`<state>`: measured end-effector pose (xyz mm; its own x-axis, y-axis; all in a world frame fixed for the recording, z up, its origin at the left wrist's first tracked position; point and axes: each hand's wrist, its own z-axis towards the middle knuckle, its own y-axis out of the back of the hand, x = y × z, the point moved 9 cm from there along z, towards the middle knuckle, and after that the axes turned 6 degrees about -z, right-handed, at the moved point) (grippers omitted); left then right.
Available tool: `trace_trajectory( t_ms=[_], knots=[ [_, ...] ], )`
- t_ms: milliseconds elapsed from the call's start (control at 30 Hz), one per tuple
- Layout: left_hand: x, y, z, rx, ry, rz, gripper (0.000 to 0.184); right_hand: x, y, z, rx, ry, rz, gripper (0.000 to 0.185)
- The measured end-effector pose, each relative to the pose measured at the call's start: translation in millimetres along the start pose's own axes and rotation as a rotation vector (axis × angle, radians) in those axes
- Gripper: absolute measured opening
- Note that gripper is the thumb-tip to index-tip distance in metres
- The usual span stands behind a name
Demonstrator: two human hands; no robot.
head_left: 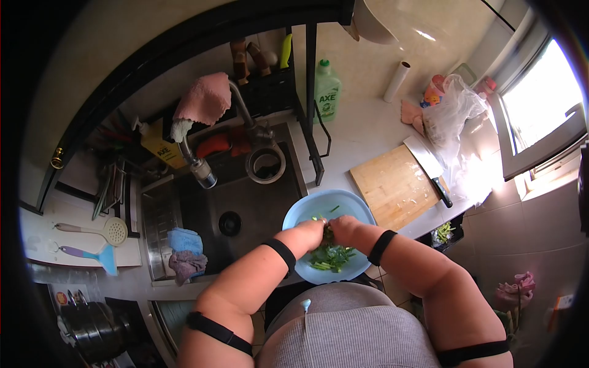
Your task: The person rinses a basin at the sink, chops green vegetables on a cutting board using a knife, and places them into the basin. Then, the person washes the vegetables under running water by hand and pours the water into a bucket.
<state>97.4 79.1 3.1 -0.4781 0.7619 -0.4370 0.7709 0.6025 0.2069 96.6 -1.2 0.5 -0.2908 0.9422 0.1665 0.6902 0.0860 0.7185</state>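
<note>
The left hand (315, 231) and right hand (345, 229) hung close together over leafy greens (332, 259) inside a blue basin (305, 208); whether fingers pinched any was unclear.

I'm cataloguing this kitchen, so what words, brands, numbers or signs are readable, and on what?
"AXE": on the green bottle.
"AXE": on the yellow bottle.
Too small or blurred to read: the rest of both labels, the round mark at lower left, and any print on the orange-and-white item at far right.
</note>
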Motion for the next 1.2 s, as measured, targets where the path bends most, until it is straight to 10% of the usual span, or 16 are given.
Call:
trace_trajectory(
  t_ms=[133, 267, 700, 1000, 1200],
  knots=[
    [-30.6, 7.2, 21.2, -0.030, -0.420, 0.611, 0.048, -8.7, 14.2, 7.4, -0.072, 0.031, -0.006, 0.039],
    [-53.2, 17.4, -11.7, -0.122, -0.223, 0.872, 0.092, -16.3, 29.6, 9.8, -0.224, 0.012, -0.001, 0.054],
    [8.7, -24.8, 13.4, 0.136, -0.066, 0.879, 0.122, -6.8, -55.3, -2.3, 0.240, 0.031, 0.295, 0.104],
    [26.7, -78.4, 32.9, 0.168, -0.311, 1.209, 0.084, 26.8, -65.9, 0.2, 0.143, 0.065, 0.121, 0.088],
    [11.9, -41.4, 29.4, 0.046, -0.413, 0.665, 0.062, 14.7, -46.0, 2.4, 0.072, 0.015, 0.042, 0.050]
  ],
)
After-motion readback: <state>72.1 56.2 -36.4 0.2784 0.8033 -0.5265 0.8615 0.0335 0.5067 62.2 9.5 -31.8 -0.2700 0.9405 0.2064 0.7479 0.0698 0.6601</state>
